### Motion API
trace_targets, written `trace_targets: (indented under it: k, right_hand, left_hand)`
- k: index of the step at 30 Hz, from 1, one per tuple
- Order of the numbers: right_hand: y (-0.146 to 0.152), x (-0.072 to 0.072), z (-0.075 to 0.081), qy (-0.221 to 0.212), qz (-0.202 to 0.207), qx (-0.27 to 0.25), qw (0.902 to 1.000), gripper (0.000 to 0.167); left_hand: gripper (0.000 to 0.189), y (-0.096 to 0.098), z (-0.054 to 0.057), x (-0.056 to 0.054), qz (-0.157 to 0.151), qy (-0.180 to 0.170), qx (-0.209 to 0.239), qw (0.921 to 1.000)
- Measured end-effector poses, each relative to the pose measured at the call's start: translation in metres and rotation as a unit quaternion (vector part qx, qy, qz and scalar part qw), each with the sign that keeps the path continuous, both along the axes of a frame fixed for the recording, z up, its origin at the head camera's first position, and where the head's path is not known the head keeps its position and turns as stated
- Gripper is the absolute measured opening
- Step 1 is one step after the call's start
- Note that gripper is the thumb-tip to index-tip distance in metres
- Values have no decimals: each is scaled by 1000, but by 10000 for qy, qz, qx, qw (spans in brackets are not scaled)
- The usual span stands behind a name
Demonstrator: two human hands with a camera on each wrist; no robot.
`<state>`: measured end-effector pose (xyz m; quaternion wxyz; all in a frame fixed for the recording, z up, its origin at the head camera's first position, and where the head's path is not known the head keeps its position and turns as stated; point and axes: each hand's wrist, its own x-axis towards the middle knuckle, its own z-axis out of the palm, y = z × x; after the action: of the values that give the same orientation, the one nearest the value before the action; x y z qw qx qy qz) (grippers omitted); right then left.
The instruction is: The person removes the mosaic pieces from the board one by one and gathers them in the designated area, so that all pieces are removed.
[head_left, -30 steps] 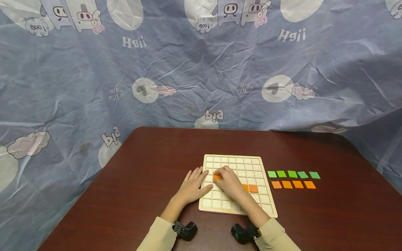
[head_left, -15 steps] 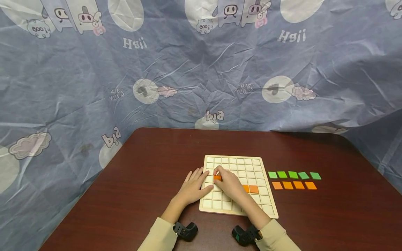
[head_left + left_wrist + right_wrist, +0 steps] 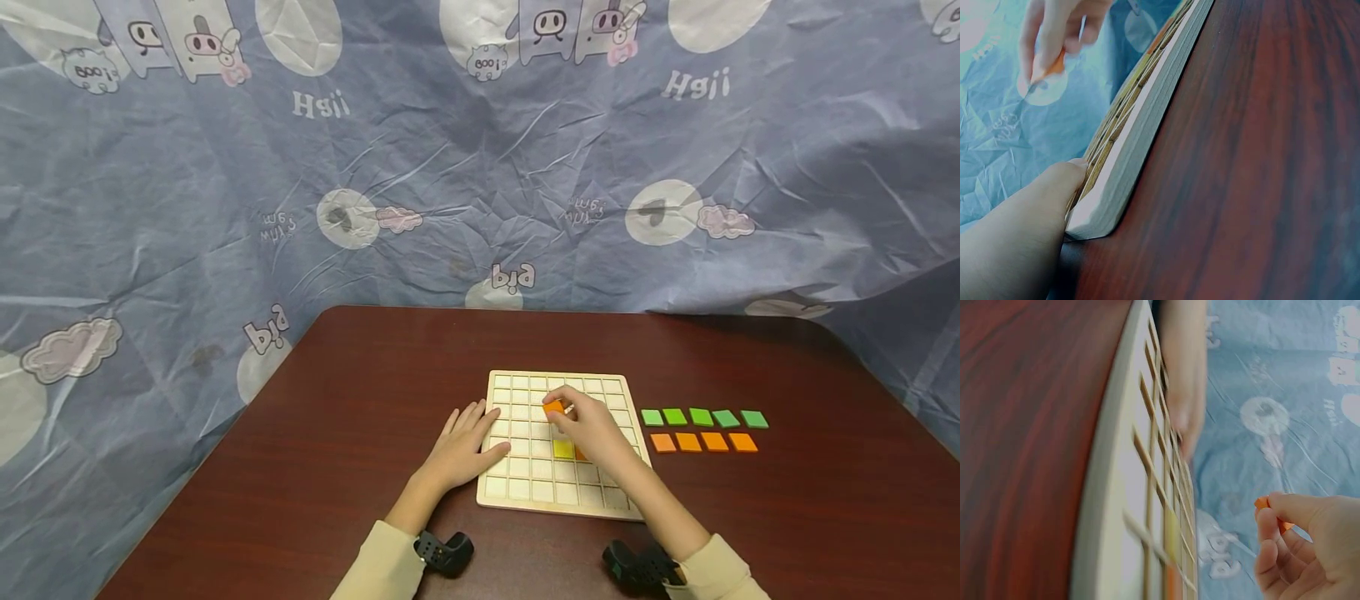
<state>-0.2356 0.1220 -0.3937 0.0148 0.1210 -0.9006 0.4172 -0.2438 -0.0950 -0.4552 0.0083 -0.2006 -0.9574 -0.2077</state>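
A pale wooden grid board (image 3: 525,492) lies on the table. My left hand (image 3: 461,446) rests on its left edge with straight, spread fingers. Between thumb and fingers, my right hand (image 3: 596,429) pinches an orange square tile (image 3: 553,407). Held up above the board, that tile (image 3: 1263,502) also shows in the right wrist view. In a cell below the right hand sits a yellow tile (image 3: 563,449). Beside it an orange tile (image 3: 581,455) is mostly covered by the hand. The left wrist view shows my left thumb (image 3: 1072,172) against the board's rim.
Right of the board, several green tiles (image 3: 701,418) form a row. A row of several orange tiles (image 3: 688,442) lies just in front of it. The dark wooden table (image 3: 375,375) ends at a blue patterned cloth (image 3: 420,150) hanging behind.
My right hand has lifted the orange tile from the board's left part and moved right with it. This uncovers the yellow tile. My left hand has stayed in place.
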Motion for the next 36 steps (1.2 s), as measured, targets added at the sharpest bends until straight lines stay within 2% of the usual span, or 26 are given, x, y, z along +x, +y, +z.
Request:
trace_targets:
  k: [4, 8, 17, 21, 27, 32, 36]
  right_hand:
    - [34, 5, 6, 251, -153, 130, 9995, 20]
    - [69, 10, 7, 703, -462, 344, 9959, 20]
    - [149, 19, 3, 1442, -1353, 814, 9769, 21]
    - [187, 20, -4, 1394, -1776, 883, 9702, 25]
    - [237, 23, -29, 983, -2257, 815, 9658, 33]
    - [255, 22, -44, 633, -2228, 967, 9680, 38]
    - [258, 20, -48, 531, -2149, 1073, 9693, 38]
  left_hand:
    - [64, 0, 1, 1, -49, -28, 31, 10000]
    - [64, -1, 1, 0, -48, -28, 19, 10000]
    - [64, -1, 2, 0, -35, -83, 33, 10000]
    - [64, -1, 1, 1, -33, -89, 34, 9999]
    - [65, 0, 0, 1, -60, -88, 19, 9999]
    - [64, -1, 1, 1, -64, -53, 45, 10000]
    - [64, -1, 1, 0, -67, -76, 85, 9999]
